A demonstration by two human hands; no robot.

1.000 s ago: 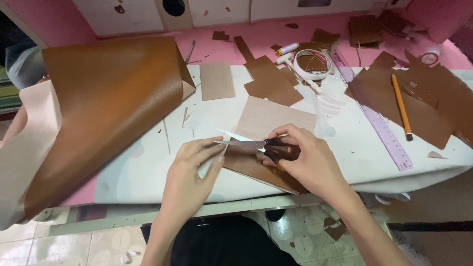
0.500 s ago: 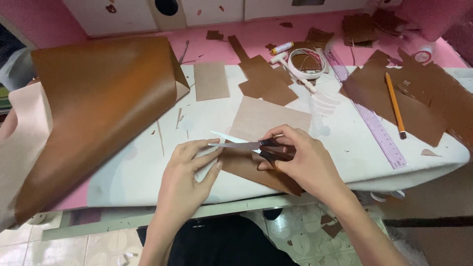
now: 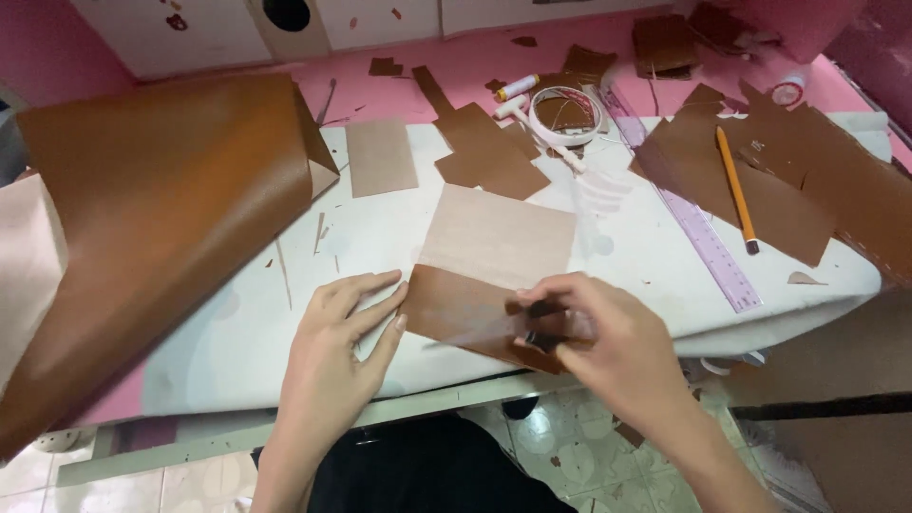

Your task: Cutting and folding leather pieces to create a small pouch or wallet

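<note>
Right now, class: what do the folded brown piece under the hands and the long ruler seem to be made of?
Folded brown piece: probably faux leather, with a smooth, slightly glossy brown face and a matte, beige, fabric-like backing. Ruler: likely clear, purple-tinted plastic, since the table shows through it.

The black-handled scissors (image 3: 532, 328) were motion-blurred and half hidden under the right hand (image 3: 608, 347); the large brown leather sheet (image 3: 161, 218) ran past the picture's left edge.

Leathercraft workshop — leather scraps (image 3: 760, 180), ruler (image 3: 698, 233)

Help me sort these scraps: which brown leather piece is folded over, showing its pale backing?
The brown piece under both hands, left hand on its edge. Its far half shows tan; the others lie flat.
</note>
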